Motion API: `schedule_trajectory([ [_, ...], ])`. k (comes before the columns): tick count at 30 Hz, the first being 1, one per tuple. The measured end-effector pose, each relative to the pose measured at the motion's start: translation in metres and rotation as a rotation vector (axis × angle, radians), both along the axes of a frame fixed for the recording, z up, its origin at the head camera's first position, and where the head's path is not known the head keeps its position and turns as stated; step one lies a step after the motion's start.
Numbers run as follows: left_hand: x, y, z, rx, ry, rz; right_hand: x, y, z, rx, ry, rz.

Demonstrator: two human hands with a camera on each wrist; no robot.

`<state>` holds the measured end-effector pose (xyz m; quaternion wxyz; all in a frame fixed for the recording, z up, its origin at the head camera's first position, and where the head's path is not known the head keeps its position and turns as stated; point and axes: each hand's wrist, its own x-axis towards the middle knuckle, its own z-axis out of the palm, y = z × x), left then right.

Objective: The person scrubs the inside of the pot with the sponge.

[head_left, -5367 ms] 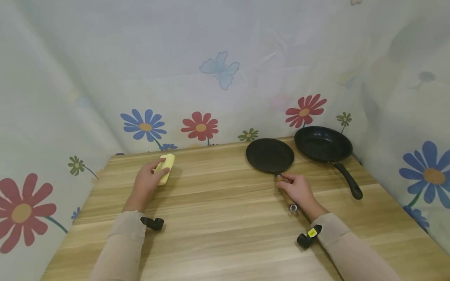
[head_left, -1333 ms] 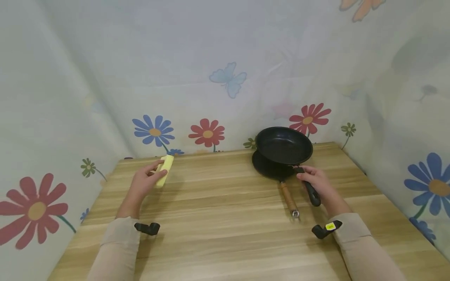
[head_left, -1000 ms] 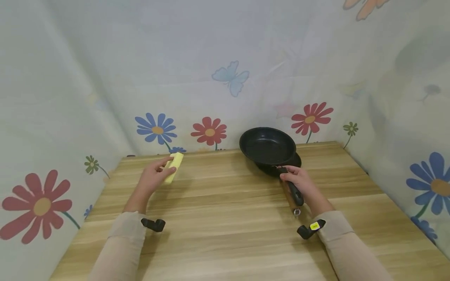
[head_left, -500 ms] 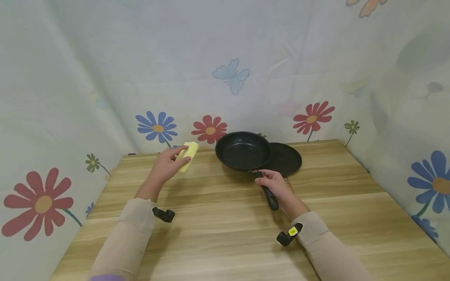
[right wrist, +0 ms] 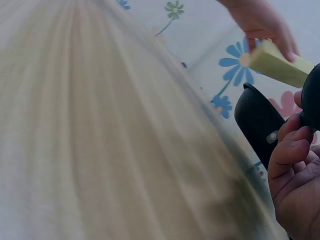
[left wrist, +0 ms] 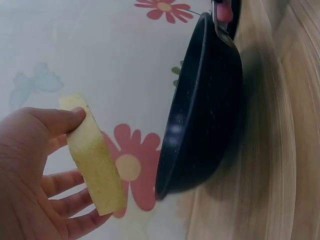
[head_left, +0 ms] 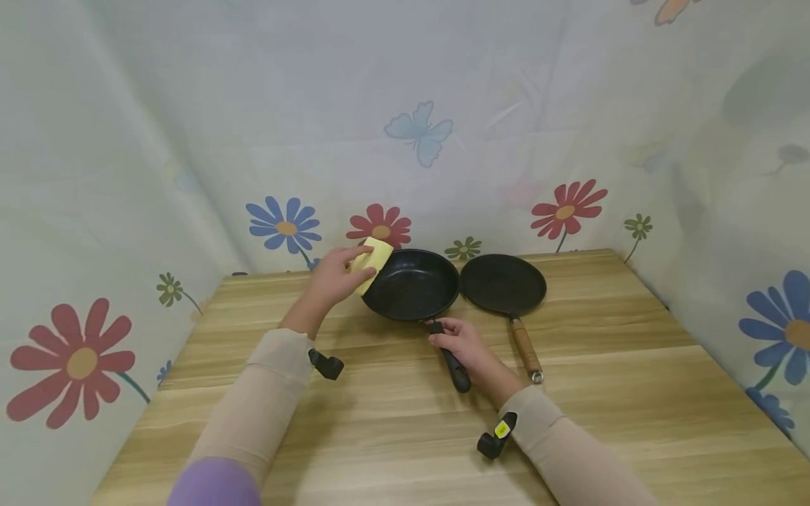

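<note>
With the left hand (head_left: pixel 333 277), coming out of a beige sleeve (head_left: pixel 256 400), pinching a pale yellow sponge (head_left: pixel 375 260) between thumb and fingers, with the other fingers loosely bent behind it. Holding the sponge at the left side of a deep black pan (head_left: pixel 414 284), overlapping its rim in the head view, yet apart from it in the left wrist view. Hard to tell whether resting the deep pan on the wood-patterned surface (head_left: pixel 392 436) or holding it just above. Next, with the right hand (head_left: pixel 462 342), gripping the black handle (head_left: pixel 458 374) close to the bowl, leaving its rounded end free toward the near side. Farther right, moving to a flat black pan (head_left: pixel 503 282), lying on the surface just beside the deep one, with a wooden handle (head_left: pixel 526 346) ending in a metal ring (head_left: pixel 537 377). Finally, at far right, reaching pale cloth (head_left: pixel 709 232) printed with a big blue flower (head_left: pixel 785 330).
</note>
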<state>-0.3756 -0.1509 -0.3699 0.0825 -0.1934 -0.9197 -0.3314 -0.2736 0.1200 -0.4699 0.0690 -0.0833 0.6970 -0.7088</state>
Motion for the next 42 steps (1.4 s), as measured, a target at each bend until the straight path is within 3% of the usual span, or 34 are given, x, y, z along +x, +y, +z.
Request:
schedule_trajectory([
  [10,-0.020,0.043,-0.012,0.025,-0.048,-0.007,-0.002,-0.013,-0.012,0.008,-0.024,0.053],
  [18,-0.038,0.072,-0.027,0.018,-0.090,-0.017,-0.005,-0.013,-0.014,0.103,0.013,0.091],
  [24,-0.041,0.091,-0.047,-0.007,-0.144,0.018,-0.004,-0.014,-0.016,0.095,0.007,0.106],
  [31,-0.044,0.110,-0.067,-0.070,-0.156,-0.009,-0.004,-0.015,-0.018,0.100,0.031,0.125],
  [36,-0.039,0.119,-0.071,-0.098,-0.167,-0.006,-0.005,-0.015,-0.018,0.094,0.048,0.148],
  [42,-0.033,0.130,-0.071,-0.231,-0.169,-0.067,-0.003,-0.013,-0.014,0.152,0.077,0.135],
])
